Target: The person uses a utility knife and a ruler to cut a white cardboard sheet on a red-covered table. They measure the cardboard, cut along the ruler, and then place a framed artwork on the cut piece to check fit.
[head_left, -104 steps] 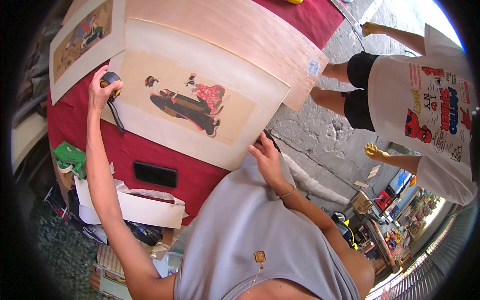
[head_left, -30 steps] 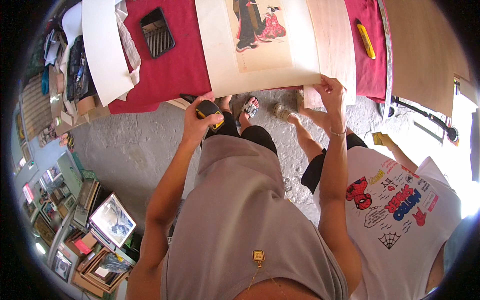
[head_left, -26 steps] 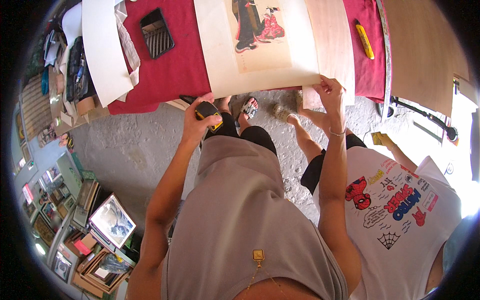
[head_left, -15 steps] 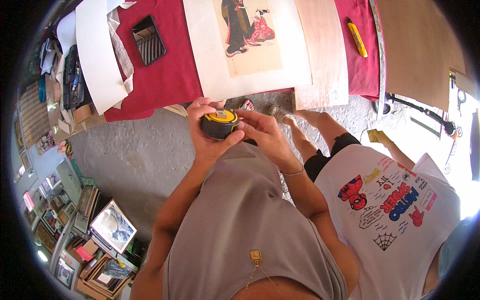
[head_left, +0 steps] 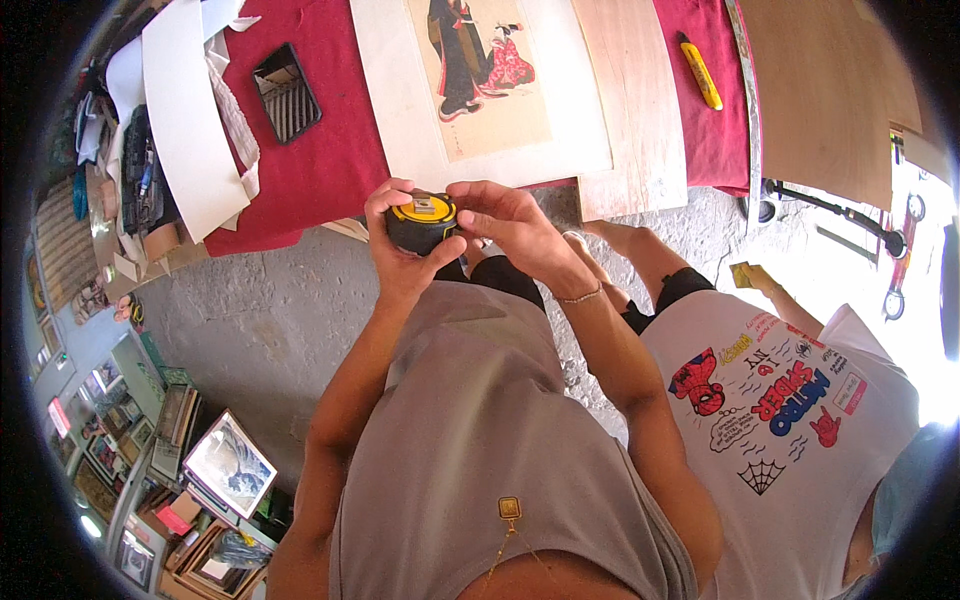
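A black and yellow tape measure [head_left: 422,222] is held in front of my body, just short of the table's near edge. My left hand [head_left: 397,240] wraps around its left side and underside, with the thumb along the bottom. On its right side, the fingers of my right hand [head_left: 510,230] pinch the casing near the front. Just beyond my hands lies a print of two robed figures [head_left: 490,80] on a white mount [head_left: 395,100]. A dark phone [head_left: 287,95] rests on the red cloth [head_left: 345,140] to the left.
A pale wooden board [head_left: 640,130] lies right of the print, then a yellow cutter [head_left: 702,75]. Another person in a white printed shirt [head_left: 780,400] stands close on my right, holding something yellow [head_left: 745,274]. Framed pictures [head_left: 230,462] are stacked at lower left.
My hands and the tape measure have shifted slightly left in view, and the table scene has moved slightly left too. Both hands keep their hold.
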Action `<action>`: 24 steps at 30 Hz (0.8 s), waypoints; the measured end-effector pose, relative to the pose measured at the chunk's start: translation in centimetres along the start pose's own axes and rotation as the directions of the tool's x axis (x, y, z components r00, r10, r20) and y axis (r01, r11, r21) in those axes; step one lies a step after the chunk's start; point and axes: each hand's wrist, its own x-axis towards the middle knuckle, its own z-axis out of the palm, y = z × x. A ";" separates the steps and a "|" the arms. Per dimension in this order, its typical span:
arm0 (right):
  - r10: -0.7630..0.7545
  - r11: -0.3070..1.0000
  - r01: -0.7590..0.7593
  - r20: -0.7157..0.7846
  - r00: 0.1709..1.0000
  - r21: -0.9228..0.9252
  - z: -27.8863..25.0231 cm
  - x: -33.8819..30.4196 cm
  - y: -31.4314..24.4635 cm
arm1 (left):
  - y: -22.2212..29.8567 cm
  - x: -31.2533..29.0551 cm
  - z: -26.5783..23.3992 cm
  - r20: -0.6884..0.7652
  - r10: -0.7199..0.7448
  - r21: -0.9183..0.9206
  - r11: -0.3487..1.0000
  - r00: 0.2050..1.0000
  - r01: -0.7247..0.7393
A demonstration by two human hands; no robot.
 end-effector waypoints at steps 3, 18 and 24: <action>-0.055 0.995 0.056 0.008 0.998 -0.088 -0.7 0.5 0.2 | 0.0 0.2 -0.3 0.017 -0.016 -0.043 0.999 1.000 0.017; -0.694 0.241 0.042 -0.142 0.706 -0.970 -19.8 2.3 -9.5 | -3.4 6.8 -8.9 -0.334 -0.142 0.382 0.884 0.932 0.271; -0.772 0.262 0.119 -0.134 0.622 -0.958 -17.5 0.8 -10.7 | -0.1 7.2 -8.1 -0.333 0.010 0.582 0.789 0.943 0.197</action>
